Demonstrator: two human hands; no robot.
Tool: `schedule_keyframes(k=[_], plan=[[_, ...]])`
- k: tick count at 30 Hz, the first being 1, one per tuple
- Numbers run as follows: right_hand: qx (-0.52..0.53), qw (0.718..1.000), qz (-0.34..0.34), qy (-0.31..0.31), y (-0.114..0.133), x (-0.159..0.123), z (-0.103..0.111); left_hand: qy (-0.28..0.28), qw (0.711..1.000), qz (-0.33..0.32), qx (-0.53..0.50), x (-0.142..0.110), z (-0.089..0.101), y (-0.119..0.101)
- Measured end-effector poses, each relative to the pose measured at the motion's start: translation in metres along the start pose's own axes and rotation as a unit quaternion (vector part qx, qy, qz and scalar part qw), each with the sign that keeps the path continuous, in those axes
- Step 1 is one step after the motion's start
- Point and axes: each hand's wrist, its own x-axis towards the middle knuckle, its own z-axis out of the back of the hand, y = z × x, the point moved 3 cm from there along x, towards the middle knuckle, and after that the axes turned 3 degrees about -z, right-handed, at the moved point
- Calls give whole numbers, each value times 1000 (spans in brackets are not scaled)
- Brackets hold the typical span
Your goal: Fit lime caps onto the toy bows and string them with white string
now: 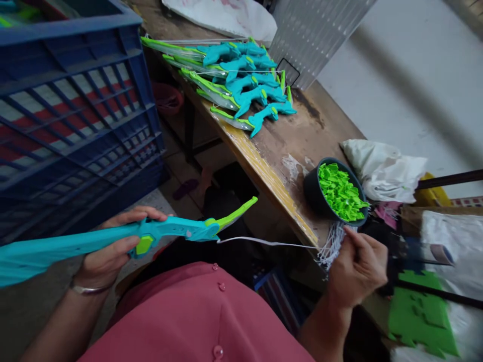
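Observation:
My left hand (109, 246) is closed round the grip of a turquoise toy bow (169, 230) with a lime green tip, held level over my lap. A white string (264, 243) runs from the bow's tip across to my right hand (356, 269), which pinches it at a bundle of white strings (330, 244) on the table's edge. A dark bowl (313, 191) full of small lime green plastic parts (341, 192) stands just above that hand.
Several finished turquoise and green bows (241, 80) lie stacked further along the wooden table (279, 151). A big blue crate (75, 100) stands at the left. White bags (385, 168) and a green foam sheet (418, 311) sit at the right.

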Motion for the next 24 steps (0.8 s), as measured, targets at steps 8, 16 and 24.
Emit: schedule_keyframes(k=[8,16,24], plan=[[171,942,-58,284,20,-57,-111,47,998,-35,19,10,-5,2],[99,950,-23,296,25,-66,-151,39,999,-26,28,3,0,2],[42,951,4,306,27,-68,-159,42,999,-15,18,1,2,6]])
